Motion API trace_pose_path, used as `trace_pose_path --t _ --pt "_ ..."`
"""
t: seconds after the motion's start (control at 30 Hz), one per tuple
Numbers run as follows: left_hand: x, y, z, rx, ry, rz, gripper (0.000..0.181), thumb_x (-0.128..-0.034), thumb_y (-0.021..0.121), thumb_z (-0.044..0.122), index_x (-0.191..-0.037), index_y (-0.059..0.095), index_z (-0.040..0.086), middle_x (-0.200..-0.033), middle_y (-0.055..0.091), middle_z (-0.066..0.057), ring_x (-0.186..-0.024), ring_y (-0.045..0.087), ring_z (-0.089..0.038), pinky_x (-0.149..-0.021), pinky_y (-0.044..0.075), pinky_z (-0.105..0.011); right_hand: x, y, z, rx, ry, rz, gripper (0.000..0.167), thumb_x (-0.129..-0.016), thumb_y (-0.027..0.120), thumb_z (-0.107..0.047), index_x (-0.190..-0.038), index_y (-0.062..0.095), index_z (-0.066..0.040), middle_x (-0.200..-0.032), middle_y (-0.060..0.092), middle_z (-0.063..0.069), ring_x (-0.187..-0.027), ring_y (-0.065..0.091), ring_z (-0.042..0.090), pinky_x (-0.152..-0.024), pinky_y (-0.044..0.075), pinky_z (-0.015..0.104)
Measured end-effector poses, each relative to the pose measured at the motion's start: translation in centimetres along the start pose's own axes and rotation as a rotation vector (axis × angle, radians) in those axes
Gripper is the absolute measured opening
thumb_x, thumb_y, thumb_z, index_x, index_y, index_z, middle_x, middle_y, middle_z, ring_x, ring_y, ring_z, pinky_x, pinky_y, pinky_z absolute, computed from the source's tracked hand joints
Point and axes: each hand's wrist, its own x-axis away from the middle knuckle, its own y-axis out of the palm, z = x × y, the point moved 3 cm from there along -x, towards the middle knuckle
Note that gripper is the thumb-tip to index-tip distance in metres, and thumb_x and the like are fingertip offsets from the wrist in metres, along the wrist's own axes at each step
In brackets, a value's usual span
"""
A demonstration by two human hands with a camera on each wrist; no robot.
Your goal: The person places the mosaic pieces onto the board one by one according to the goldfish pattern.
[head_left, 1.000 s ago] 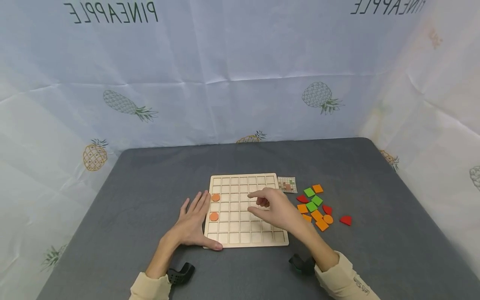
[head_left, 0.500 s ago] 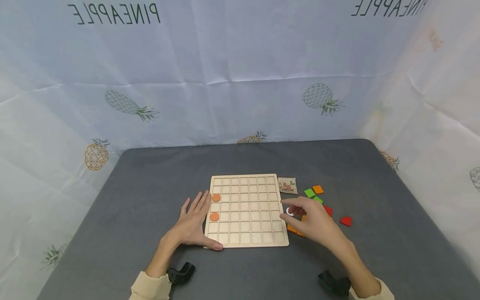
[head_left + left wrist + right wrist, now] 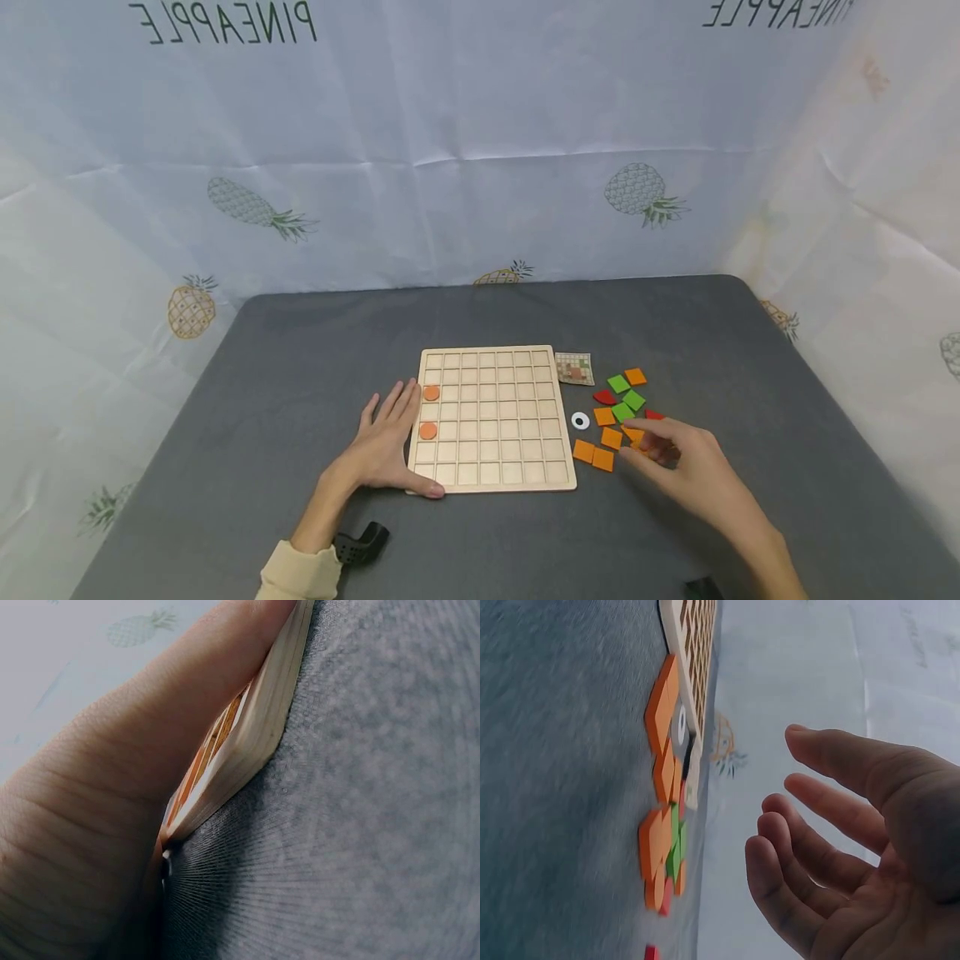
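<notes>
A pale wooden grid board (image 3: 491, 417) lies on the dark table, with an orange disc (image 3: 431, 392) in each of two cells of its left column. My left hand (image 3: 384, 446) rests at the board's left edge, fingers extended and thumb on the near left corner. In the left wrist view, the thumb side covers part of the board's edge (image 3: 262, 724). My right hand (image 3: 693, 467) hovers over the right side of the loose pieces, fingers loosely bent. Nothing sits between its fingers in the right wrist view. Beneath and beside it lie orange squares (image 3: 603, 460), partly hidden by the hand.
Right of the board are green squares (image 3: 633, 400), red curved pieces (image 3: 604, 397) and a white disc with a dark centre (image 3: 580, 421). A small printed grid card (image 3: 574, 368) lies by the board's far right corner. A pineapple-print cloth (image 3: 465, 208) hangs behind the table.
My right hand has moved from above the board rightward to the loose pieces, uncovering the white disc and several orange squares. My left hand has stayed on the board's edge.
</notes>
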Motion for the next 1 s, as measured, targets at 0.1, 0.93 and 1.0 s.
trace_pose_path --t 0.1,0.93,1.0 --pt "0.1 0.1 -0.1 0.008 -0.003 -0.002 0.153 -0.0575 0.083 0.078 -0.164 0.004 0.003 -0.174 0.000 -0.017 -0.161 -0.001 -0.041 -0.122 -0.002 -0.069 0.5 -0.3 0.7 0.005 -0.002 0.034 0.035 -0.080 0.087 -0.013 -0.113 0.077 -0.006 -0.075 0.062 -0.007 -0.063 0.053 -0.005 -0.058 0.052 0.020" --pt "-0.1 0.1 0.0 -0.001 -0.002 0.001 0.153 -0.0572 0.084 0.077 -0.164 0.005 0.002 -0.173 0.002 -0.018 -0.161 0.000 -0.041 -0.122 -0.001 -0.069 0.4 -0.7 5.5 0.088 0.129 -0.155 0.044 -0.088 0.081 -0.018 -0.127 0.070 0.001 -0.079 0.062 -0.003 -0.060 0.050 -0.002 -0.055 0.044 0.022" --pt "0.0 0.2 -0.1 0.000 -0.005 -0.001 0.153 -0.0570 0.084 0.077 -0.164 0.005 0.002 -0.174 0.001 -0.018 -0.161 0.000 -0.041 -0.122 -0.002 -0.069 0.2 -0.6 5.9 0.075 0.114 -0.209 0.045 -0.090 0.078 -0.015 -0.130 0.068 0.001 -0.081 0.061 -0.002 -0.060 0.048 -0.002 -0.055 0.043 0.022"
